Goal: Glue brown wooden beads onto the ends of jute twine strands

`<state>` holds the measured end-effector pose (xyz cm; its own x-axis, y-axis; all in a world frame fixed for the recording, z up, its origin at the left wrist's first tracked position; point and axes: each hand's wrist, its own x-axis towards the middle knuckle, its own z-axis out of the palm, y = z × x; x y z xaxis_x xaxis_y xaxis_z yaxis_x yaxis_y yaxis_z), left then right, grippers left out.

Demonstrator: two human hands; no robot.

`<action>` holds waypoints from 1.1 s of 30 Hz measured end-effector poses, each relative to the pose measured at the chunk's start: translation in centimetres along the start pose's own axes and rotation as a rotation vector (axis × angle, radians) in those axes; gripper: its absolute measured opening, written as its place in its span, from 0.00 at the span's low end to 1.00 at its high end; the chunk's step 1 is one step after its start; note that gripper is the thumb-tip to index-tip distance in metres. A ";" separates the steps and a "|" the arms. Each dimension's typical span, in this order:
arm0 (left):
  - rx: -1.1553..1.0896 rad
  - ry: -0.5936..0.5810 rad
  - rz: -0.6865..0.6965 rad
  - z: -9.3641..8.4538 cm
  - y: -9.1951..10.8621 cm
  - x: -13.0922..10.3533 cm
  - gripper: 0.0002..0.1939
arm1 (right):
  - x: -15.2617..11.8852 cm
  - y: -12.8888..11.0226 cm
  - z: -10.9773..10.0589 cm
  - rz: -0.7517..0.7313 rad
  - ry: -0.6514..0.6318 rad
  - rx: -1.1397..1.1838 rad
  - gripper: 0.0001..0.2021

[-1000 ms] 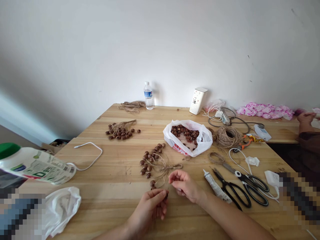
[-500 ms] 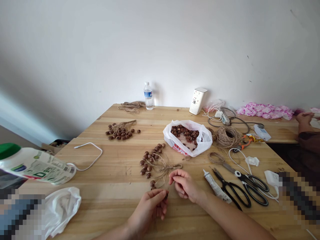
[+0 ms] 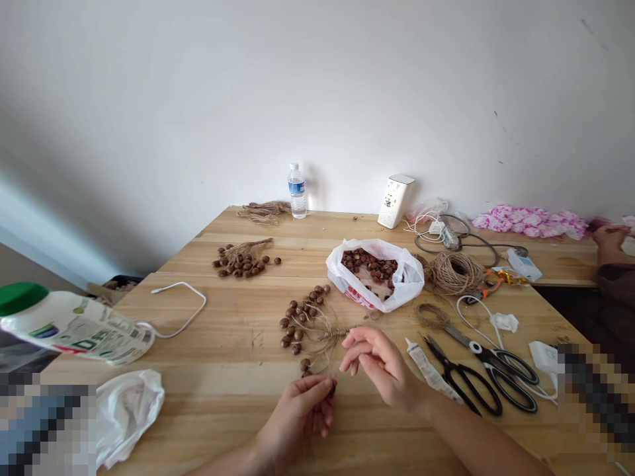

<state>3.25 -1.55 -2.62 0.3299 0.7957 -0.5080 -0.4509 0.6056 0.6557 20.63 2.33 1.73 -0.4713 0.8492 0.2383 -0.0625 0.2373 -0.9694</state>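
Observation:
A bundle of thin twine strands with brown round beads (image 3: 292,320) lies fanned out on the wooden table, its wrapped stem (image 3: 333,334) pointing right. Below it, my left hand (image 3: 310,403) pinches a dark brown bead between thumb and index finger. My right hand (image 3: 374,360) is raised just right of the stem, fingers loosely curved and apart, with nothing visible in it. Behind, a white plastic bag (image 3: 411,284) stands open with many brown pieces inside. A finished-looking beaded bundle (image 3: 243,261) lies further back on the left.
Scissors (image 3: 510,377), black-handled pliers or shears (image 3: 464,380), a white tube (image 3: 431,370) and twine coils (image 3: 454,272) lie right. A water bottle (image 3: 297,192) and white box (image 3: 395,201) stand behind. A green-capped bottle (image 3: 84,327) is left; another person's hand (image 3: 611,241) rests far right.
My right hand has lifted slightly and moved right, its fingers opening away from the left hand. My left hand keeps its pinch. The camera view has shifted a little.

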 end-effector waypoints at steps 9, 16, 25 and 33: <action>-0.002 -0.027 0.005 -0.2 -0.1 -0.1 0.13 | -2.2 -5.6 0.1 -0.355 -0.036 -0.471 0.28; 0.008 -0.016 0.004 -0.1 0.0 -0.1 0.13 | -2.7 -4.8 0.2 -0.199 -0.009 -0.258 0.23; 0.002 -0.012 0.008 -0.1 -0.1 0.0 0.13 | -2.1 -4.9 0.4 -0.073 0.058 0.000 0.15; 0.003 0.001 -0.002 -0.1 -0.1 -0.1 0.13 | -1.2 -4.5 0.1 -0.033 0.155 0.192 0.14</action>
<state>3.20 -1.64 -2.67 0.3301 0.7947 -0.5093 -0.4478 0.6069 0.6567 21.36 0.16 5.82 -0.3265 0.9081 0.2622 -0.2488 0.1850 -0.9507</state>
